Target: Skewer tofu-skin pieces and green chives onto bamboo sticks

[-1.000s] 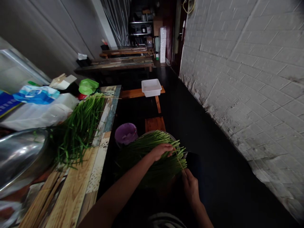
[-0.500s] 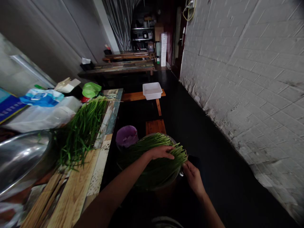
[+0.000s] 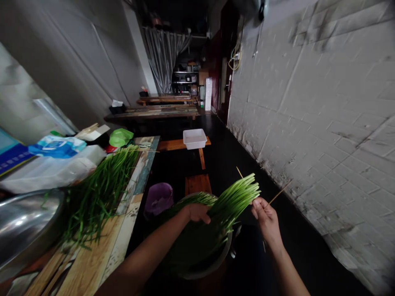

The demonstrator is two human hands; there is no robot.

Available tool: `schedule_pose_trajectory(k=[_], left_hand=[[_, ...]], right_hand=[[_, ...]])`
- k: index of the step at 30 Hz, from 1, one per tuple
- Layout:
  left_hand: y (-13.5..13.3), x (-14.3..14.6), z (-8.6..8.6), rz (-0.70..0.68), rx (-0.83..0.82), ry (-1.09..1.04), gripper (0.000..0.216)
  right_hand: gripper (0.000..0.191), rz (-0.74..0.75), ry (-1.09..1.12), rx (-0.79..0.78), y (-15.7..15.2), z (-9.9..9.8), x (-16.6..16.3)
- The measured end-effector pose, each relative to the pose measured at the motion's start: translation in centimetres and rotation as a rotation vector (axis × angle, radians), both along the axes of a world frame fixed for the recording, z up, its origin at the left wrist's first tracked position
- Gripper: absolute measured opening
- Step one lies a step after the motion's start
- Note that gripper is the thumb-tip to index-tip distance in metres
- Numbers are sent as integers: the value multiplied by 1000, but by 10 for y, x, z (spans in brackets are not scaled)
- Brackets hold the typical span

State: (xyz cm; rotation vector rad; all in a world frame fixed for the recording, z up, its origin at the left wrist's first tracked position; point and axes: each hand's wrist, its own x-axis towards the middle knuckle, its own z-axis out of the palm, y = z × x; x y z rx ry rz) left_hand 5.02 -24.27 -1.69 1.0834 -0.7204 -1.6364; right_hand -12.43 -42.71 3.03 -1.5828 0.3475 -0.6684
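A bunch of garlic chives (image 3: 236, 195) is lifted at a slant over a round basin (image 3: 226, 250), its pale cut ends pointing up and right. My left hand (image 3: 197, 213) is closed round the bunch lower down, its fingers partly hidden by the stalks. Beside the cut ends, my right hand (image 3: 263, 211) pinches a thin dry straw (image 3: 279, 192) that sticks out to the right. Another straw end shows behind the bunch. More chives (image 3: 200, 199) lie in the basin, whose inside is dark.
On the table (image 3: 137, 201) at my left lie loose chives (image 3: 101, 189) beside a steel bowl (image 3: 31, 226). A purple bin (image 3: 159, 197) stands left of the basin. Ahead, a white tub (image 3: 194, 139) sits on a wooden bench (image 3: 173, 145). A rough block wall (image 3: 308, 123) runs along the right.
The bunch has come up out of the basin in my left hand. My right hand has moved up and right with the straw. The view has tilted upward.
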Motion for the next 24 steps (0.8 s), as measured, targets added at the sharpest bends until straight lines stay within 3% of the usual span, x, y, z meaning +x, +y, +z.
schedule_pose_trajectory(k=[5, 9, 14, 17, 21, 24], left_hand=[[17, -2, 22, -286, 109, 2, 61], [34, 9, 16, -247, 75, -29, 46], [64, 15, -34, -191, 342, -144, 47], [68, 11, -68, -238, 433, -457, 47], [36, -4, -103, 79, 333, -1046, 30], [-6, -19, -125, 247, 291, -1146, 18]], right_hand=[[37, 13, -3, 17, -9, -14, 7], [37, 4, 56, 57, -2, -46, 4], [43, -8, 235, 132, 38, -125, -24], [43, -6, 315, 157, 63, -171, -49], [41, -63, 401, 146, 76, -205, -72], [42, -69, 429, 129, 74, -212, -77]])
